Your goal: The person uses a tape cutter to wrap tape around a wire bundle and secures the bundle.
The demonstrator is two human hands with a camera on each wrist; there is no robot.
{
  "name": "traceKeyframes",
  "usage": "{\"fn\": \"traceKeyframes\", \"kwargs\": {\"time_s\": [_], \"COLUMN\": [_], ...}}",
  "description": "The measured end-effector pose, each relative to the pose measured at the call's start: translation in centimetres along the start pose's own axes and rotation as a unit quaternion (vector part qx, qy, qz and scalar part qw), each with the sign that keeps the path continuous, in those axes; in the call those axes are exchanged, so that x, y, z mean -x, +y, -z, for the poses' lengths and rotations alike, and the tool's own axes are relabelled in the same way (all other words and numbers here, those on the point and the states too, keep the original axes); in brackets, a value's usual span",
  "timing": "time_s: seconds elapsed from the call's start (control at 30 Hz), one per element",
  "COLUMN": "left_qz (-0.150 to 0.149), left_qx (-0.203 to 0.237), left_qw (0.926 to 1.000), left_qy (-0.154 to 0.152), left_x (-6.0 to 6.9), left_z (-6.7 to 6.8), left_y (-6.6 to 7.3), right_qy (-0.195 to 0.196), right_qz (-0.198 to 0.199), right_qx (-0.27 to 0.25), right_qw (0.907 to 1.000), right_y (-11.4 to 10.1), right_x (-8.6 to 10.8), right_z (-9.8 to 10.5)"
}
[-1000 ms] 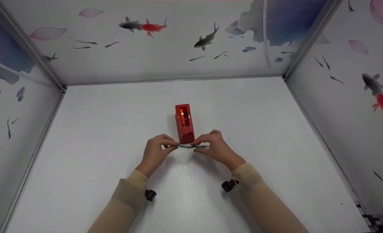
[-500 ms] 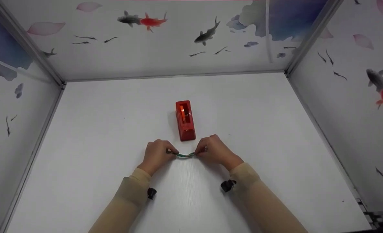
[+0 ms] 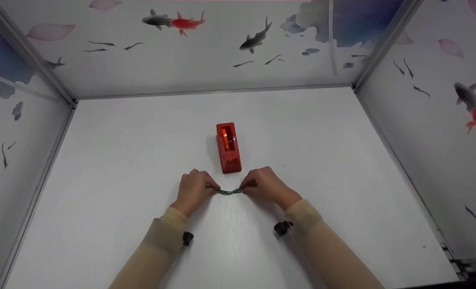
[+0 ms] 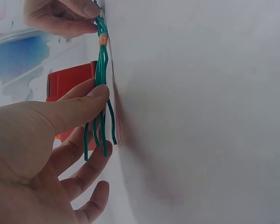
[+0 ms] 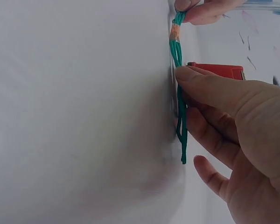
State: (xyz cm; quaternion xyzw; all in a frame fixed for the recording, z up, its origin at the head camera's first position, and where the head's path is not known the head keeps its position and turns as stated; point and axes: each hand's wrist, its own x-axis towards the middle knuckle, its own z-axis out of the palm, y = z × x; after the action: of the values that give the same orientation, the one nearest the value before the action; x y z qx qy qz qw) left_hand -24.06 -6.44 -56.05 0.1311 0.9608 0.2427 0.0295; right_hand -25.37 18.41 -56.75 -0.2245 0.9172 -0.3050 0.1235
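Between my two hands stretches a bundle of thin green wires (image 3: 229,193), sagging a little at the middle. A band of orange tape (image 4: 103,39) wraps it there. My left hand (image 3: 193,188) pinches one end between thumb and fingers, and several loose wire ends hang past the fingertips in the left wrist view. With thumb and forefinger, my right hand (image 3: 268,186) pinches the other end. Just beyond the hands stands a red tape dispenser (image 3: 230,155) with an orange roll (image 3: 225,139) inside it.
The white tabletop (image 3: 133,160) surrounds the hands and the dispenser. Panels printed with fish, such as the back panel (image 3: 205,56), border it at the back and both sides.
Both hands have drawn the wire bundle back from the dispenser's front end, toward me. The right hand's fingers have closed in around their end. Over the last half second little differs.
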Motion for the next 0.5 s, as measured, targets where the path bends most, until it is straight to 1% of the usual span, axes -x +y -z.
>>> {"fn": "traceKeyframes", "kwargs": {"time_s": [0.13, 0.3, 0.37, 0.5], "left_qz": [0.001, 0.015, 0.015, 0.009], "left_qx": [-0.007, -0.001, -0.005, -0.024], "left_qw": [1.0, 0.9999, 0.9998, 0.9996], "left_qy": [0.003, 0.003, 0.008, 0.014], "left_x": [-0.06, -0.21, -0.26, -0.31], "left_z": [0.08, 0.11, 0.13, 0.17], "left_y": [0.0, -0.16, -0.23, -0.28], "right_qy": [0.004, -0.01, -0.015, -0.018], "right_qz": [-0.003, -0.026, -0.037, -0.046], "right_qx": [0.0, -0.042, -0.055, -0.062], "right_qw": [1.0, 0.9987, 0.9977, 0.9969], "right_y": [0.08, 0.19, 0.18, 0.01], "right_x": [-0.27, -0.57, -0.63, -0.73], "right_z": [-0.08, -0.16, -0.18, -0.13]}}
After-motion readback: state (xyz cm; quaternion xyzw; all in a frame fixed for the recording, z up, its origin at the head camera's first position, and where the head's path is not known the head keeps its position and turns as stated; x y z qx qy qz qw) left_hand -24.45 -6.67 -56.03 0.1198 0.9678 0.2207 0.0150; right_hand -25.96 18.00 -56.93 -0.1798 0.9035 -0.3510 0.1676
